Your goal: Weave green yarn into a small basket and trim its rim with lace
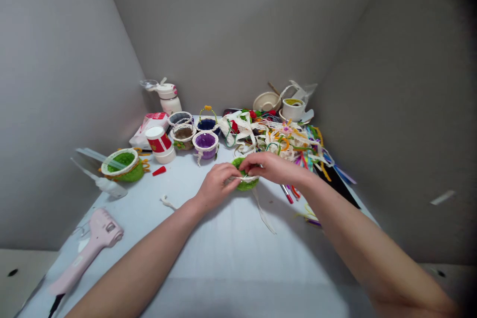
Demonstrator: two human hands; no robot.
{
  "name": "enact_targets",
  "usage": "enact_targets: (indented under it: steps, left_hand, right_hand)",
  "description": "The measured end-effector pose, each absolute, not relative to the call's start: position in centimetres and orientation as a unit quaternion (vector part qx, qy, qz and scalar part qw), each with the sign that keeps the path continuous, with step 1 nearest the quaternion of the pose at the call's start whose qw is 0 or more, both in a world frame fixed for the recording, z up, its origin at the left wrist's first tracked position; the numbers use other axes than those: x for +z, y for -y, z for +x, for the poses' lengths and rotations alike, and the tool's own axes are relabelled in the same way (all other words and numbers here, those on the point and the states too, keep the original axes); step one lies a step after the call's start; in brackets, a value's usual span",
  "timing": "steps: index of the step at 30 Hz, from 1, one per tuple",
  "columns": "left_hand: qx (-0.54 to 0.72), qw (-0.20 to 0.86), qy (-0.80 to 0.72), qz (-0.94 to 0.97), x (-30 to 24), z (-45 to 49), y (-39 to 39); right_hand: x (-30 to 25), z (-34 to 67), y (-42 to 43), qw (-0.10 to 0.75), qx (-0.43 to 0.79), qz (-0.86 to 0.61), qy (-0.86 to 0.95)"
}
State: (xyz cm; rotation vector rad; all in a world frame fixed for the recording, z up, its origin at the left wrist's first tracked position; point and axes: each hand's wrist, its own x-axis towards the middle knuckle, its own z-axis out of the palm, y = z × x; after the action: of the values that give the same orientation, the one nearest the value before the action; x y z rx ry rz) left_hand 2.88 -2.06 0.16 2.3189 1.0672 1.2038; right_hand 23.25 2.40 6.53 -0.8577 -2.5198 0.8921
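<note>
A small green basket (pixel 246 185) sits mid-table between both my hands. My left hand (pixel 216 185) is closed, pinching a white lace ribbon (pixel 263 211) against the basket's left rim. My right hand (pixel 265 165) curls over the basket's top and far rim, fingers closed on the same ribbon. The ribbon's loose end trails toward me over the white table (pixel 231 263). Much of the basket is hidden under my fingers.
A pink glue gun (pixel 91 243) lies at the near left. A larger green basket (pixel 122 165) with glue sticks, a red-and-white cup (pixel 159 143), several small decorated baskets (pixel 204 144) and a heap of ribbons and pipe cleaners (pixel 286 141) line the back. Grey walls close in all round.
</note>
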Motion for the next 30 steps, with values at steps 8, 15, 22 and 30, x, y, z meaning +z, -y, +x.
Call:
enact_targets:
  steps: [8,15,22,30]
  left_hand:
    - [0.414,0.175,-0.373,0.811,0.0,2.9,1.9]
    - [0.456,0.250,-0.399,0.756,0.3,2.7,1.6]
    - [0.462,0.269,-0.415,0.737,0.5,2.4,1.4]
    - [0.477,0.231,-0.430,0.731,0.3,2.7,1.2]
  right_hand:
    - [6.5,22.7,-2.3,0.153,0.355,-0.302,0.871]
    - [6.7,23.5,0.5,0.267,0.068,-0.292,0.916]
    - [3.6,22.4,1.2,0.270,-0.112,-0.249,0.924]
    - [3.2,18.8,4.2,0.360,-0.067,-0.084,0.927]
